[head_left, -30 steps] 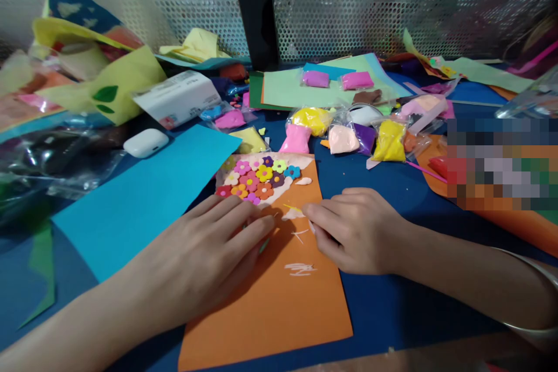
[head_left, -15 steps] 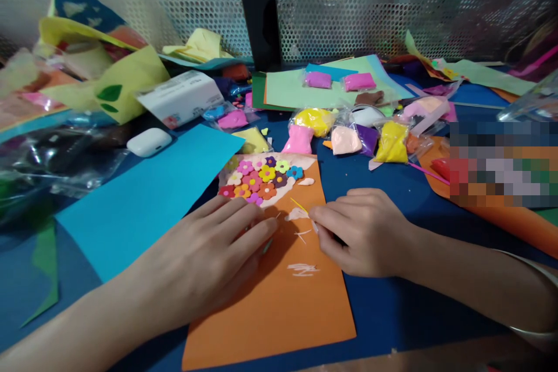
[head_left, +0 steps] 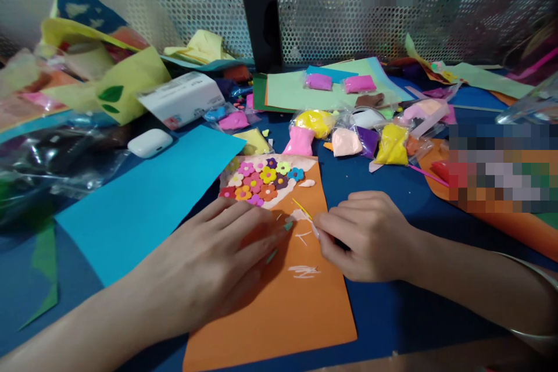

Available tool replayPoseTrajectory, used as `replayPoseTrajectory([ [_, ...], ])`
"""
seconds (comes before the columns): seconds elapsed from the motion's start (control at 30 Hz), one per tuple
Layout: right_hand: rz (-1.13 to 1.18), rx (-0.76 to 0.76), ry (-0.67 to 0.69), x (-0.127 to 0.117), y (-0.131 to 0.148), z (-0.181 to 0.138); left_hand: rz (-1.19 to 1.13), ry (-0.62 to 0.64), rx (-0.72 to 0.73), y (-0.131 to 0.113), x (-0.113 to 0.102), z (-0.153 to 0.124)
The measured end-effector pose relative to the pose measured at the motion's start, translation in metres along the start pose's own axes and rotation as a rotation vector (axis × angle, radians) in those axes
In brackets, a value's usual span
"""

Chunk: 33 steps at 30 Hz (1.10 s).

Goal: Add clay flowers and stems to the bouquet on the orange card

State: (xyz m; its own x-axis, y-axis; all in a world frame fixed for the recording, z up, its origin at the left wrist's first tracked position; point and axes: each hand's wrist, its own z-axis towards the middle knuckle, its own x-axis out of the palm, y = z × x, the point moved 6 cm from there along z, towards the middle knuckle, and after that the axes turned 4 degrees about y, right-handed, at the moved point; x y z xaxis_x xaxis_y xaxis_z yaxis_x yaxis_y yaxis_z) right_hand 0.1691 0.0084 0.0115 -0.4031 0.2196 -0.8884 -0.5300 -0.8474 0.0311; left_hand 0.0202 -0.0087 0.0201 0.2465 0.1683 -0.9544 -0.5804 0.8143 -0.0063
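My left hand (head_left: 226, 250) rests over the orange paper (head_left: 270, 331), fingers closed together. A small green piece (head_left: 288, 225) shows at its fingertips; most of it is hidden. Opposite it, my right hand (head_left: 366, 235) is closed in a pinch on a thin yellow stick (head_left: 301, 208), whose tip points up and left over the paper. Pale clay (head_left: 297, 215) is smeared beneath the stick. Beyond my left fingers, several colourful clay flowers (head_left: 267, 175) sit close together on a pale clay patch at the paper's top. White scribbles (head_left: 304, 271) mark the paper lower down.
Left of the orange paper lies a blue sheet (head_left: 152, 203), with a white earbud case (head_left: 150, 143) at its edge. Bagged clay (head_left: 392, 144) lines the area behind. A dark phone (head_left: 263, 29) leans on the perforated screen. Orange sheets (head_left: 501, 224) lie at right.
My left fingertips have slid slightly to the right, and the green piece now shows at them. My right hand keeps its pinch on the yellow stick, almost unmoved.
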Motion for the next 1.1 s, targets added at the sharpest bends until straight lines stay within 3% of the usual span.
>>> replayPoseTrajectory([
  [0.3,-0.002,0.013,-0.042,-0.004,0.000,0.001,0.040,0.016,0.096,-0.007,-0.002,0.001],
  [0.47,0.008,0.029,-0.039,-0.006,0.001,0.002,0.027,0.110,0.080,-0.007,0.006,-0.001],
  [0.73,0.000,0.038,-0.032,-0.005,0.001,0.002,-0.001,0.048,0.112,-0.006,0.003,-0.002],
  [1.1,-0.001,0.028,-0.027,-0.003,0.000,0.000,-0.010,0.115,0.073,-0.004,0.011,-0.004],
])
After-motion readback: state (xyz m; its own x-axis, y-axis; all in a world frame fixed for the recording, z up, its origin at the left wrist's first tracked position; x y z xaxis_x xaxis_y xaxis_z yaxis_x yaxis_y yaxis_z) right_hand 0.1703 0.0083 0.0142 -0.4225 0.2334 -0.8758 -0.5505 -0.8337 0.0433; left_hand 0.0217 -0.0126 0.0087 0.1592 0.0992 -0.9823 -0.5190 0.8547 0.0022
